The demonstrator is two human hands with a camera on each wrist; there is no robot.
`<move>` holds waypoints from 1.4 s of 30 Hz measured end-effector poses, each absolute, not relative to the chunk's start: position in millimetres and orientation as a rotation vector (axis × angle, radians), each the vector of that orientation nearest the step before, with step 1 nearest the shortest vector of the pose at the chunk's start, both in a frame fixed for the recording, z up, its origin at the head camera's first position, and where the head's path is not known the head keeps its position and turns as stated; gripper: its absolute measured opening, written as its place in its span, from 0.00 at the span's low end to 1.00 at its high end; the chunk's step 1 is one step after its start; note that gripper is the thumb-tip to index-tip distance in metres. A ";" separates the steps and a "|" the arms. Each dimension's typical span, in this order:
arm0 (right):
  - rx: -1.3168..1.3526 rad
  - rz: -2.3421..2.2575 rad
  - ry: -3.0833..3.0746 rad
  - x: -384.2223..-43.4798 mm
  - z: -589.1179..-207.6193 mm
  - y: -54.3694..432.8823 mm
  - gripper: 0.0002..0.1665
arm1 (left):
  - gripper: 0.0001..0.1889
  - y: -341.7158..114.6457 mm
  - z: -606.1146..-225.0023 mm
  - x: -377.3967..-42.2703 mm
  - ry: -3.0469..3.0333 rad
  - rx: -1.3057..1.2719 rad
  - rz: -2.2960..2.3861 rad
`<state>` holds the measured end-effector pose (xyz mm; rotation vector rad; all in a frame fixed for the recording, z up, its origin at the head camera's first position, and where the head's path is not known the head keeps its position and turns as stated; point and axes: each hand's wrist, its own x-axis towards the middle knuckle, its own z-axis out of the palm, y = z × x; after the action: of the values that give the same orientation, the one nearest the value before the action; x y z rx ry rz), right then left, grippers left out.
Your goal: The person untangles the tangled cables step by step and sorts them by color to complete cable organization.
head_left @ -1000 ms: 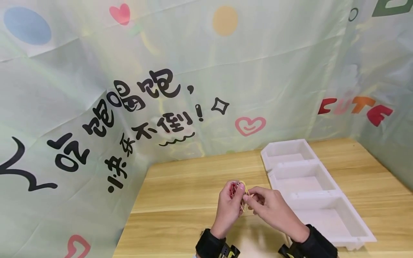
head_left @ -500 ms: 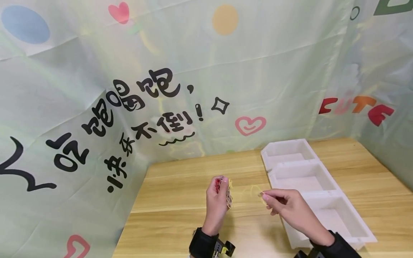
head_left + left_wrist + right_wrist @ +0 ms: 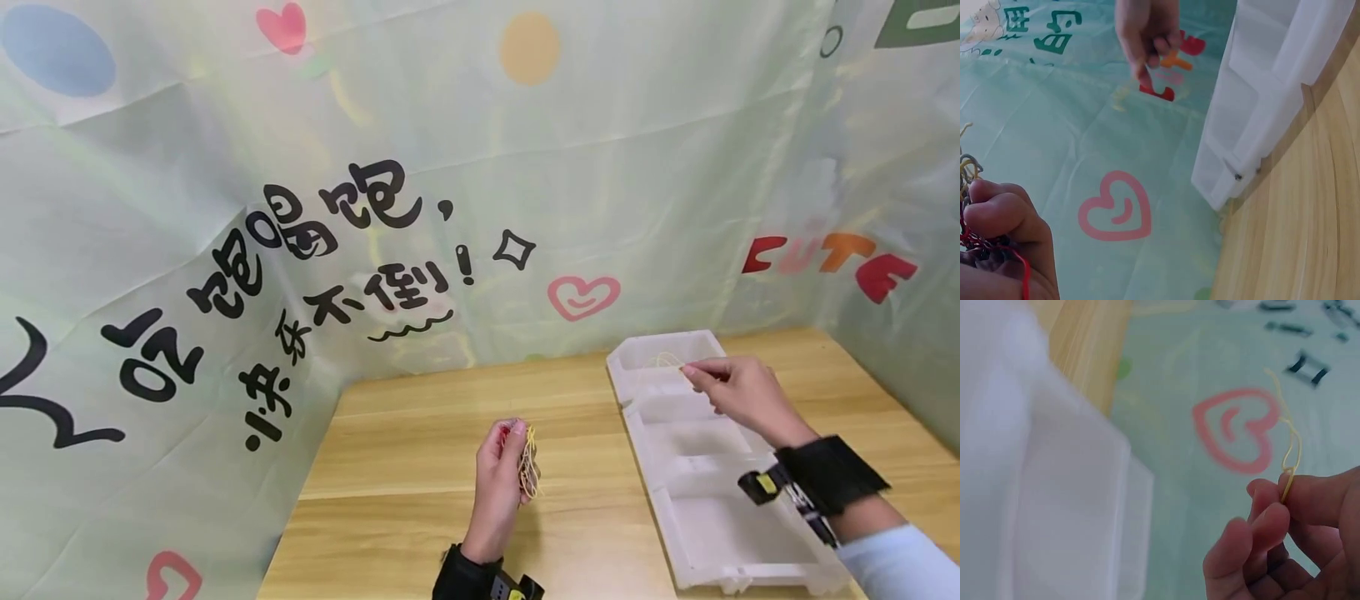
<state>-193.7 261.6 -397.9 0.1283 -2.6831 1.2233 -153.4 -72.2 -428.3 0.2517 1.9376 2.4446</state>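
Observation:
My left hand (image 3: 495, 479) grips a bunch of thin red, grey and yellow rubber bands (image 3: 529, 467) above the table. In the left wrist view, a red strand (image 3: 1027, 272) hangs across the palm, and the fingers hide part of the bunch. Between thumb and index finger, my right hand (image 3: 742, 398) pinches one thin yellow rubber band (image 3: 1286, 487), whose loop sticks out to the left. That hand is over the far end of a white tray (image 3: 660, 500) with three compartments. The band hangs above the far compartment.
A wooden table (image 3: 390, 483) carries the tray at the right. Behind and to the left hangs a pale green printed cloth (image 3: 450, 108), reaching the table's back edge. Dividers (image 3: 675, 396) separate the tray's compartments.
My right hand has drawn the yellow rubber band away from the bunch, then moved right and away to the tray's far end. The left hand has shifted slightly left, still gripping the bunch.

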 end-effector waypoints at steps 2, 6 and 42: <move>0.114 1.190 -2.710 -210.3 -399.6 267.2 0.26 | 0.22 -72.4 -428.6 -152.3 1.922 0.242 2.455; 0.090 1.110 -2.734 -235.8 -406.3 272.3 0.26 | 0.23 -71.9 -430.0 -150.3 1.896 0.224 2.462; 0.287 1.176 -2.621 -156.0 -384.2 202.8 0.20 | 0.16 -58.8 -427.6 -143.8 1.829 0.318 2.529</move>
<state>-156.0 202.8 -384.2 0.2865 -2.6213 1.1763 -143.8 -58.8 -427.6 0.3178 1.8295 2.5295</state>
